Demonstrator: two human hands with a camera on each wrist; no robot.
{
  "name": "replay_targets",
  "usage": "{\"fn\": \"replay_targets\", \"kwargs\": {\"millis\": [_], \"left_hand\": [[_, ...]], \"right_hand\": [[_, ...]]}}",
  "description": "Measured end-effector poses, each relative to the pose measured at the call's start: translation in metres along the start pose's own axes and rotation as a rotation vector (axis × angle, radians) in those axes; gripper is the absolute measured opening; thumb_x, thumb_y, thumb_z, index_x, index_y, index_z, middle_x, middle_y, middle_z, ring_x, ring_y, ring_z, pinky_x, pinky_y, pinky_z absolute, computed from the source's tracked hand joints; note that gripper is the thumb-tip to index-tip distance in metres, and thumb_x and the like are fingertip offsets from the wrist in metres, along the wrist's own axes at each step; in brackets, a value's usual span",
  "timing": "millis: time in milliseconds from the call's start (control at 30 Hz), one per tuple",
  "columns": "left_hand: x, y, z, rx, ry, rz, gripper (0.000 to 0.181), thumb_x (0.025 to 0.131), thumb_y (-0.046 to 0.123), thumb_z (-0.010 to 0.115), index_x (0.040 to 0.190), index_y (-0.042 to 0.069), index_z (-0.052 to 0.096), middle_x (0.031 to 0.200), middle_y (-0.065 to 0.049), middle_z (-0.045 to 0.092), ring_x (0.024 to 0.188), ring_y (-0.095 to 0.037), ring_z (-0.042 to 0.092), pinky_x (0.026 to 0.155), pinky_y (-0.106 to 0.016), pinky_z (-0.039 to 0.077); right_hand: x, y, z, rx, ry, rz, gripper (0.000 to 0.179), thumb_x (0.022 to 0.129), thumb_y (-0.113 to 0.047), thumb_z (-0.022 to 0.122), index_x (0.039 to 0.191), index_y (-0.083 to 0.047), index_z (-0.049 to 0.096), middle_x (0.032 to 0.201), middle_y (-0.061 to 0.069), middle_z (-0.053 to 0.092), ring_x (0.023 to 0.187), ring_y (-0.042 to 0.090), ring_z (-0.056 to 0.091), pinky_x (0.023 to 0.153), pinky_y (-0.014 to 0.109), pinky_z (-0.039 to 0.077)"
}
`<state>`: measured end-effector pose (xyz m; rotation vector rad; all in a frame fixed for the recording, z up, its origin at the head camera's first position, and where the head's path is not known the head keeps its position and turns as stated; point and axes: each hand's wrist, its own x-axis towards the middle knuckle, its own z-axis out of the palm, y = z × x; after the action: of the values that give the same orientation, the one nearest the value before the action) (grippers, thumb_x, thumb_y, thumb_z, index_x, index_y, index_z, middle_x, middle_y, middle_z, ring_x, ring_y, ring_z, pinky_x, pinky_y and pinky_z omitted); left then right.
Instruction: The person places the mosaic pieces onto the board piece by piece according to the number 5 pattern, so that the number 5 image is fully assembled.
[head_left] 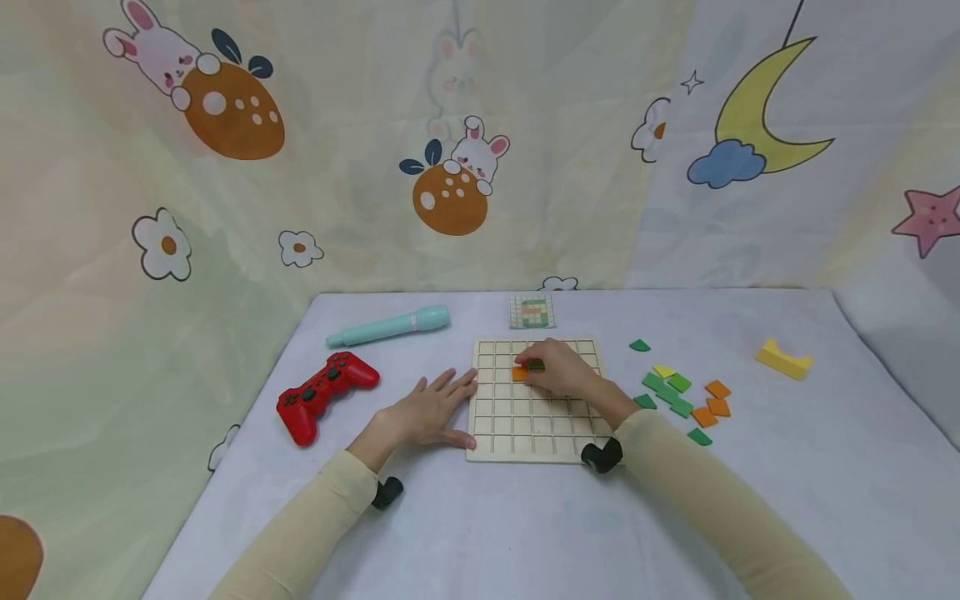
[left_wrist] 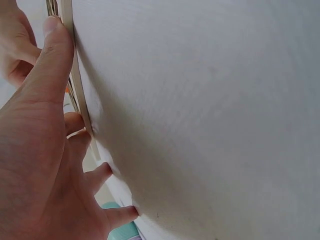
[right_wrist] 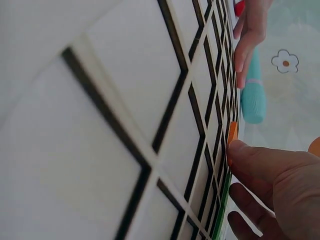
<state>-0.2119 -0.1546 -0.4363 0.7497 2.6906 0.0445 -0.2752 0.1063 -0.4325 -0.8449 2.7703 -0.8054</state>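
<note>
A pale wooden grid board (head_left: pixel 510 446) lies flat on the table. My left hand (head_left: pixel 429 414), fingers spread, rests at its left edge; the left wrist view shows the thumb (left_wrist: pixel 52 55) against the board's side. Over the upper middle of the grid, my right hand (head_left: pixel 564 371) pinches an orange square tile (head_left: pixel 519 374) between thumb and fingers. That orange tile (right_wrist: pixel 233 131) sits at the thumb tip in the right wrist view. A green piece (head_left: pixel 536 365) is on the grid right beside it, partly hidden under the hand.
Right of the board lie several loose green pieces (head_left: pixel 667 393), orange tiles (head_left: pixel 718 389) and a yellow-green piece (head_left: pixel 664 371). Farther right is a yellow block (head_left: pixel 784 359). A small pattern card (head_left: pixel 532 312) lies behind the board. A red game controller (head_left: pixel 324 393) and teal microphone-shaped object (head_left: pixel 388 327) lie left.
</note>
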Motion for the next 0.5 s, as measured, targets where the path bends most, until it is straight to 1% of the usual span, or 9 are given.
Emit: {"fn": "replay_targets", "kwargs": {"millis": [167,233,500], "left_hand": [[0.0009,-0.0015,0.0008,0.002,-0.002,-0.008,0.102,0.079,0.075,0.055,0.157,0.023,0.013,0.165,0.007,0.002,0.152,-0.028,0.005,0.116,-0.063,0.019],[0.0015,-0.0024,0.0015,0.005,-0.003,-0.012,0.102,0.079,0.075,0.054,0.157,0.024,0.012,0.165,0.007,0.002,0.152,-0.028,0.004,0.116,-0.063,0.019],[0.0021,-0.0008,0.0019,-0.017,-0.015,-0.013,0.103,0.078,0.075,0.055,0.157,0.025,0.011,0.165,0.008,0.001,0.153,-0.027,0.003,0.116,-0.063,0.017]], "right_hand": [[-0.0013,0.0022,-0.0022,0.029,0.003,0.017,0.032,0.089,-0.016,0.071,0.12,-0.009,0.069,0.115,0.003,0.071,0.108,0.022,0.058,0.096,0.041,0.048],[-0.0006,0.0033,-0.0018,0.039,0.002,0.016,0.031,0.088,-0.015,0.071,0.119,-0.009,0.069,0.115,0.003,0.071,0.109,0.023,0.059,0.097,0.041,0.048],[-0.0001,0.0057,0.0026,-0.012,0.018,-0.026,0.028,0.088,-0.013,0.071,0.116,-0.01,0.071,0.118,0.005,0.07,0.112,0.025,0.06,0.1,0.043,0.047]]}}
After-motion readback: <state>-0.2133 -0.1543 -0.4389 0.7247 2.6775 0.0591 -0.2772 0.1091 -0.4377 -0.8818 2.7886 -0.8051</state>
